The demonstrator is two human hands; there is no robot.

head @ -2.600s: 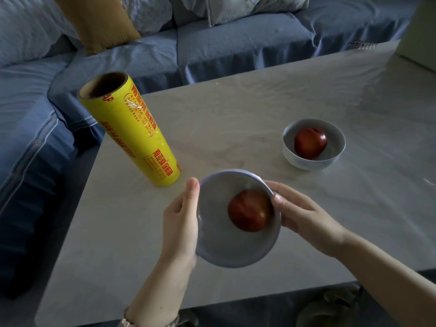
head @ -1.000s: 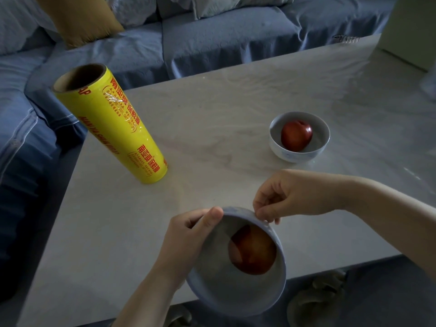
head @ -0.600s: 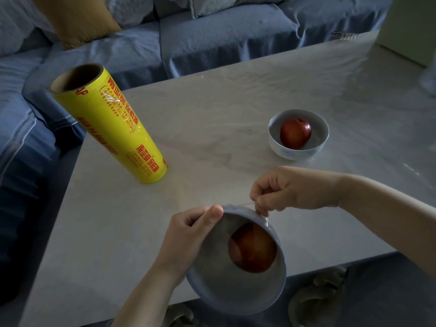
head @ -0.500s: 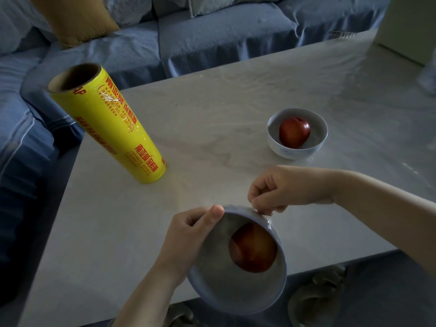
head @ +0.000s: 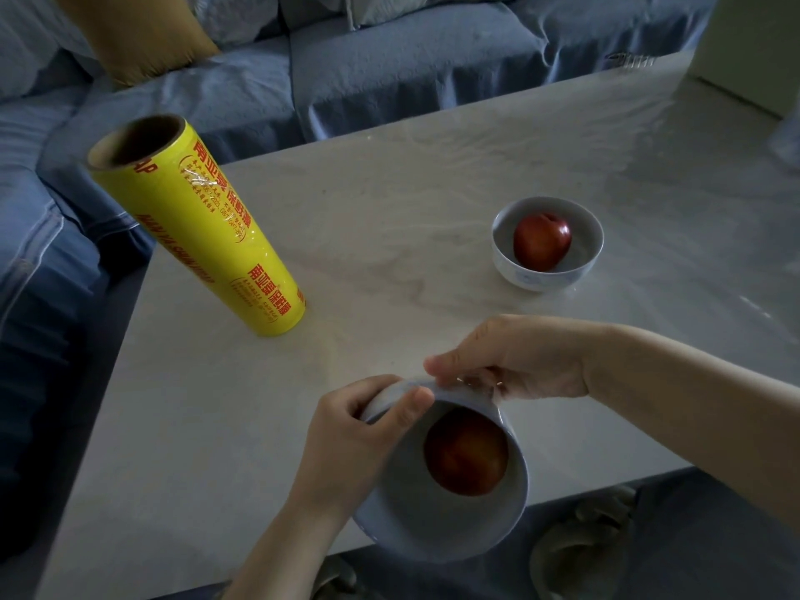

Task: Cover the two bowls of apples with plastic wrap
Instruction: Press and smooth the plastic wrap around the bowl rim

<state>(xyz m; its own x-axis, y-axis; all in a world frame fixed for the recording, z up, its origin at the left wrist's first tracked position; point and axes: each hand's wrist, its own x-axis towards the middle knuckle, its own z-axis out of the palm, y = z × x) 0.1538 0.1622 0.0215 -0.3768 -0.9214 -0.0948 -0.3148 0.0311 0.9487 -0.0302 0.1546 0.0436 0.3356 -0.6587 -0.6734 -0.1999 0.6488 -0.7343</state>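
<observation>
A pale blue bowl (head: 415, 526) with a red apple (head: 465, 452) in it is lifted and tilted above the table's near edge. A film of plastic wrap dulls its mouth. My left hand (head: 346, 443) grips its left rim, thumb over the top. My right hand (head: 511, 357) curls over the far rim, fingers pressing the wrap's edge down. A second white bowl (head: 546, 277) with a red apple (head: 542, 241) stands on the table at the right. The yellow roll of plastic wrap (head: 195, 223) stands upright at the left.
The pale marble table (head: 389, 236) runs to a blue sofa (head: 411, 67) behind and at the left, with a mustard cushion (head: 138, 36) on it. A pale box (head: 753, 45) stands at the table's far right corner. Slippers (head: 580, 552) lie on the floor below.
My right hand has slid left along the bowl's far rim and now lies flatter over it. The bowl has stayed lifted and tilted in my left hand.
</observation>
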